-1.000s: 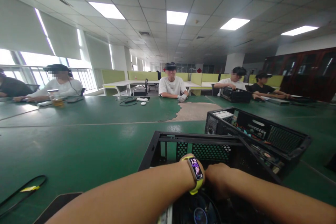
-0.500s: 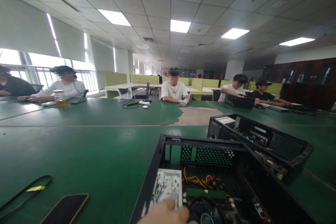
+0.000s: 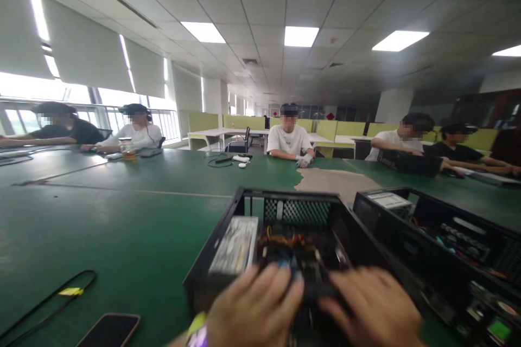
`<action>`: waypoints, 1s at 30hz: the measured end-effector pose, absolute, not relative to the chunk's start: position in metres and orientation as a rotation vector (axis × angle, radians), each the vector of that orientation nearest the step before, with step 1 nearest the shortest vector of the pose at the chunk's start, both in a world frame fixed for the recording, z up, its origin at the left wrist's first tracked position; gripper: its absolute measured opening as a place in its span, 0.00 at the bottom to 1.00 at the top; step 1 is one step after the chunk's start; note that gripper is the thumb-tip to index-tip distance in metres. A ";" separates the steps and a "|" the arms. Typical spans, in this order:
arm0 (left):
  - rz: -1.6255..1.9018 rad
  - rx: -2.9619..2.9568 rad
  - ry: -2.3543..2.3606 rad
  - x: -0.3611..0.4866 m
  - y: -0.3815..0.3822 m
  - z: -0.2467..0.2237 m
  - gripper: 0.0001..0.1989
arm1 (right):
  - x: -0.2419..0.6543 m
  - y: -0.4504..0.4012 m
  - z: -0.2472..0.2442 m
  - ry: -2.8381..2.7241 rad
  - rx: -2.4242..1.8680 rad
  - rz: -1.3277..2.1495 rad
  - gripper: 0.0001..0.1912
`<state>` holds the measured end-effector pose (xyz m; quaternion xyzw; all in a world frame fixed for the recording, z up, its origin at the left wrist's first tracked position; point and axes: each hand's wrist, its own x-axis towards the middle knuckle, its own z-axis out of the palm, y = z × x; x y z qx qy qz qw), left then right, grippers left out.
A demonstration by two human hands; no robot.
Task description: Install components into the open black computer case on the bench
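Observation:
An open black computer case point(image 3: 211, 255) lies in front of me, showing a silver power supply point(image 3: 236, 244), coloured cables point(image 3: 285, 238) and dark parts inside. Both hands are on its near side, slightly blurred. My left hand point(image 3: 256, 303), with a yellow and purple band at the wrist, has its fingers over the near part, just below the power supply. My right hand point(image 3: 368, 301) grips the same side further right, thumb toward the left hand. The hands are a little apart, and what lies under the fingers is hidden.
A second open case point(image 3: 415, 244) stands close on the right. A phone point(image 3: 109, 331) and a looped black cable point(image 3: 49, 295) lie at the near left of the green table point(image 3: 122, 233). Several people sit across it; a cup point(image 3: 128, 149) stands at the far left.
The view has turned left. The near case has shifted left and farther away, its angle changed. One hand was over its inside; now both hands are on its near side.

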<state>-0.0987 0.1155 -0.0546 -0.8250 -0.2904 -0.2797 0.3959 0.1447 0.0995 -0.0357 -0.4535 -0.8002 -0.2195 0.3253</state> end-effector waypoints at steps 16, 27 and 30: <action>-0.418 -2.667 -1.608 -0.006 0.157 -0.094 0.15 | 0.320 0.173 -0.015 -1.737 -2.588 -0.353 0.21; -0.360 -2.779 -1.404 -0.018 0.127 -0.066 0.12 | 0.320 0.149 -0.007 -1.889 -2.424 -0.434 0.23; -0.382 -2.825 -1.364 -0.007 0.126 -0.071 0.12 | 0.319 0.134 -0.007 -1.897 -2.407 -0.406 0.23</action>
